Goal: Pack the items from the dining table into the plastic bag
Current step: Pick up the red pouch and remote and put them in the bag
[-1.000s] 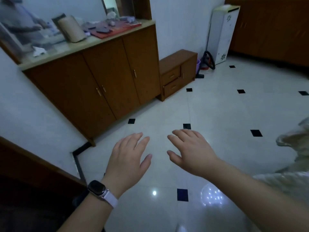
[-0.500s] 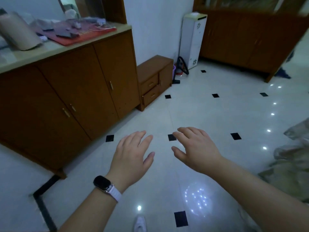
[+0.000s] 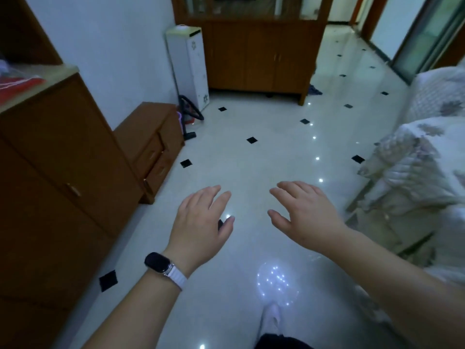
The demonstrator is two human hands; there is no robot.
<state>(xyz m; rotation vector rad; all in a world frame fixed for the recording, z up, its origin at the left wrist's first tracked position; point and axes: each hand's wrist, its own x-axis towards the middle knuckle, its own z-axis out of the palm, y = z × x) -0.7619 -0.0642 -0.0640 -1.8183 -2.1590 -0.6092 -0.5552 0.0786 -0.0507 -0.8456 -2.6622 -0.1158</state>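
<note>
Above the glossy white floor (image 3: 251, 167), both hands are held out palm down, side by side and apart. The left hand (image 3: 201, 222), with a dark watch (image 3: 158, 263) on a pale strap at its wrist, is kept flat with the fingers loosely spread, and nothing is held. The right hand (image 3: 307, 215) is likewise spread and relaxed, with nothing gripped. Near the right hand, on its right, furniture draped in a pale flowered cloth (image 3: 415, 172) is seen. It is possibly the dining table, though the blur leaves that unsettled, and where the plastic bag lies cannot be told. The cloth is crumpled and hangs in folds. Brown wooden cabinets (image 3: 63, 172) are ranged along the left wall, and a white shoe (image 3: 273, 316) is seen on the floor below the hands.
</note>
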